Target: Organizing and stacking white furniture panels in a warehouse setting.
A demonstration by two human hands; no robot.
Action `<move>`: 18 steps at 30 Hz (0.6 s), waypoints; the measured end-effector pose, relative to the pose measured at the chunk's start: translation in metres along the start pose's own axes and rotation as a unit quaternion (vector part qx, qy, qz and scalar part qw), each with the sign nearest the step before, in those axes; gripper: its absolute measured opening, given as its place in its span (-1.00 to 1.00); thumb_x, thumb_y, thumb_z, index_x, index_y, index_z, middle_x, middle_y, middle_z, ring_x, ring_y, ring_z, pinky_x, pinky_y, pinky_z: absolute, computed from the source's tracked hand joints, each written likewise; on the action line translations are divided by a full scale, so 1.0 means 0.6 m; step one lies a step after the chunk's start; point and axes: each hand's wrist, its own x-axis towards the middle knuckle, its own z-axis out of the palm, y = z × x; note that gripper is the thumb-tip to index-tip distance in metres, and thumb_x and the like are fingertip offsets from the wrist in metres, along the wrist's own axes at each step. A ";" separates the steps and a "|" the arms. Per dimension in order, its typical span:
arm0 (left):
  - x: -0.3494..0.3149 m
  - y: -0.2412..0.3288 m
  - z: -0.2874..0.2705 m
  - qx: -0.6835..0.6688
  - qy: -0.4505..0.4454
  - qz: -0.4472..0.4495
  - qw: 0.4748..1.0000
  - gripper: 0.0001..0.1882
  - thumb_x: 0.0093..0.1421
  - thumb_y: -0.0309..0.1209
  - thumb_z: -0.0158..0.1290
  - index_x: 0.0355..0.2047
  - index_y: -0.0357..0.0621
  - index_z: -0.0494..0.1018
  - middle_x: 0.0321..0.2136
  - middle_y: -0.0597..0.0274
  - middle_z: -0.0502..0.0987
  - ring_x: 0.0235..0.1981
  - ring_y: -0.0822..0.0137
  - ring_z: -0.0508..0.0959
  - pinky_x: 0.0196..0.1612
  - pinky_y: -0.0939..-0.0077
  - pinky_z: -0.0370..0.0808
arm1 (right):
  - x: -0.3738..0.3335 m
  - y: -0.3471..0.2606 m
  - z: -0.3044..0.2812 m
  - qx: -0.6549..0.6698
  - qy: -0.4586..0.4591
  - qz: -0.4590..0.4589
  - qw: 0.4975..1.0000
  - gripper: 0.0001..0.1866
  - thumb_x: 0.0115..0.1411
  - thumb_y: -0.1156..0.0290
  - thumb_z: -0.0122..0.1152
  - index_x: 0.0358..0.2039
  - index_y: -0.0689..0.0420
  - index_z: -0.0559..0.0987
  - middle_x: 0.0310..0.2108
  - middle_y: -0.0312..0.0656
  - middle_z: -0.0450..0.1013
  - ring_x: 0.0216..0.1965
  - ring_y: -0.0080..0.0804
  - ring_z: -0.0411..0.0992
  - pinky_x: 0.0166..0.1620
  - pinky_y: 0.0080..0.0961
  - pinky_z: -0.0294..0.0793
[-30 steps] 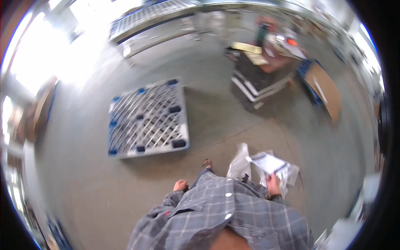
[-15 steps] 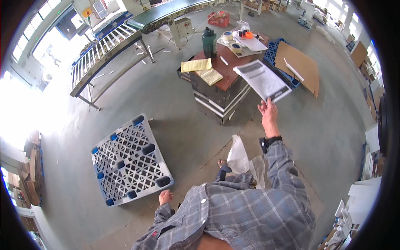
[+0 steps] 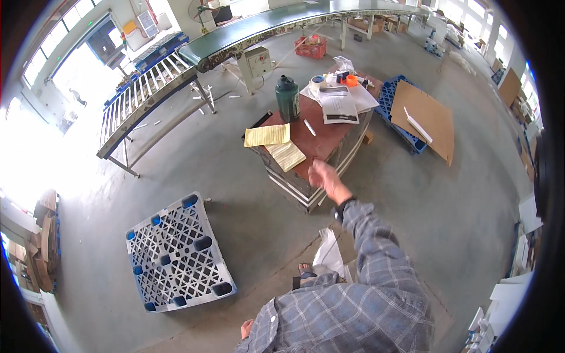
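Note:
My right hand (image 3: 325, 177) reaches over the near edge of the red-brown tabletop (image 3: 327, 141), slightly blurred, its fingers loosely apart with nothing in them. The printed sheet (image 3: 339, 106) lies on other papers toward the table's back right. Closest to the hand are two yellow paper pads (image 3: 286, 156) and a white marker (image 3: 309, 127). A dark green bottle (image 3: 288, 99) stands upright behind them. My left hand (image 3: 247, 328) hangs low beside my shirt, away from the table, and its fingers are mostly hidden.
A grey-blue plastic pallet (image 3: 176, 253) lies on the floor at left. A roller conveyor (image 3: 147, 94) joins a green belt conveyor (image 3: 259, 32) behind the table. At right, a cardboard sheet (image 3: 426, 120) rests on a blue pallet (image 3: 388, 100). White plastic film (image 3: 329, 253) lies near my foot.
My right hand has let go of the printed sheet, now lying on the table, and has moved left and down. My left hand has dropped lower in the view.

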 end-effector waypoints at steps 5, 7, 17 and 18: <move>0.015 0.013 0.019 0.050 0.020 0.020 0.998 -0.65 0.13 -0.24 0.01 -0.23 -0.25 0.56 -0.28 -0.02 0.60 -0.23 0.26 0.59 -0.14 0.47 0.47 | -0.144 0.323 -0.149 -0.199 -0.176 0.188 0.946 -0.77 0.24 0.22 0.07 -0.35 0.12 0.54 -0.46 -0.28 0.51 -0.49 -0.50 0.48 -0.47 -0.54 0.49; -0.017 0.135 0.039 0.133 0.053 -0.015 0.990 -0.66 0.11 -0.23 0.03 -0.24 -0.23 0.57 -0.29 0.00 0.60 -0.21 0.27 0.58 -0.15 0.45 0.47 | -0.235 0.393 -0.195 -0.321 -0.266 0.204 0.886 -0.71 0.18 0.13 0.11 -0.35 0.09 0.58 -0.52 -0.36 0.50 -0.53 -0.62 0.41 -0.52 -0.62 0.38; -0.050 0.009 -0.004 -0.182 0.120 -0.005 0.976 -0.67 0.23 -0.19 -0.07 -0.54 -0.16 0.42 -0.66 0.34 0.42 -0.62 0.46 0.39 -0.57 0.50 0.33 | -0.292 0.549 -0.094 -0.491 -0.581 -0.033 0.649 -0.67 0.14 0.19 0.11 -0.42 0.27 0.54 -0.52 -0.07 0.52 -0.48 -0.34 0.46 -0.39 -0.30 0.41; -0.054 -0.045 -0.010 -0.245 0.122 0.003 0.962 -0.73 0.20 -0.23 -0.04 -0.48 -0.18 0.44 -0.66 0.32 0.43 -0.61 0.46 0.42 -0.56 0.50 0.37 | -0.288 0.563 -0.024 -0.481 -0.634 -0.025 0.604 -0.67 0.14 0.19 0.11 -0.42 0.26 0.54 -0.52 -0.07 0.52 -0.49 -0.35 0.46 -0.40 -0.32 0.41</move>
